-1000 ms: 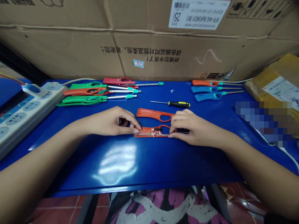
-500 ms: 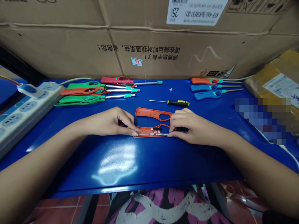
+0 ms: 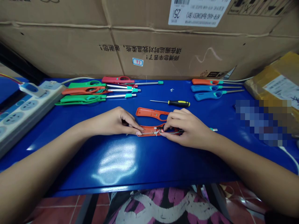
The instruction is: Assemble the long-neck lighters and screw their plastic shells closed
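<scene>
The opened orange lighter half (image 3: 148, 128) lies on the blue table with a clear tube, wires and small parts inside it. My left hand (image 3: 123, 123) is closed on its left end, thumb and fingers at the edge. My right hand (image 3: 185, 127) is closed over the trigger end, its thumb and fingertips pinching at the parts there and hiding them in part. A metal tip with a teal end (image 3: 213, 129) sticks out beyond my right hand. Just behind lies the other orange casing half (image 3: 149, 112), its inside facing up, partly behind my right fingers.
A black and yellow screwdriver (image 3: 178, 103) lies behind the casing, near tiny white pieces (image 3: 172, 90). Several lighters (image 3: 81, 99) lie at the left, and blue and orange ones (image 3: 206, 95) at the right. A power strip (image 3: 28, 107) and cardboard box (image 3: 149, 40) border the table.
My right hand has slid left along the casing to the parts near its middle, baring the teal-ended tip. My left hand has shifted slightly right.
</scene>
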Demonstrator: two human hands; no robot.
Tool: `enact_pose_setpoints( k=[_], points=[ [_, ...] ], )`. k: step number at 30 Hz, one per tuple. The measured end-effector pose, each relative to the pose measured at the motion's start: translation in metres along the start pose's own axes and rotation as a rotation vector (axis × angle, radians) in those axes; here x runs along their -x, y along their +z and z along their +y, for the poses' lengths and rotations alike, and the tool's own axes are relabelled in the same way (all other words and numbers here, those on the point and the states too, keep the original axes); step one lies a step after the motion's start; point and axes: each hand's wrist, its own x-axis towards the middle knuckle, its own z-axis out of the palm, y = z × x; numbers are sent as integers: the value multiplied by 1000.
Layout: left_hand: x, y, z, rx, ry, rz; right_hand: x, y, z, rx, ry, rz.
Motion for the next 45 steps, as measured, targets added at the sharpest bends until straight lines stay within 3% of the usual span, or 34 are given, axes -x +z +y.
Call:
enact_pose_setpoints(
  k=[7, 17, 21, 29, 45],
  points=[
    [-3, 9, -2, -103, 202, 58, -3, 9, -9, -5, -82, -23],
    [-6, 30, -2, -456, 393, 269, -4, 19, -7, 30, -139, 16],
    [-5, 34, 1, -488, 395, 336, -4, 19, -7, 29, -151, 20],
    [-8, 41, 4, -436, 375, 348, -4, 21, -5, -31, -146, 50],
    [-8, 43, 9, -434, 303, 303, -4, 20, -10, -61, -110, 42]
  ],
)
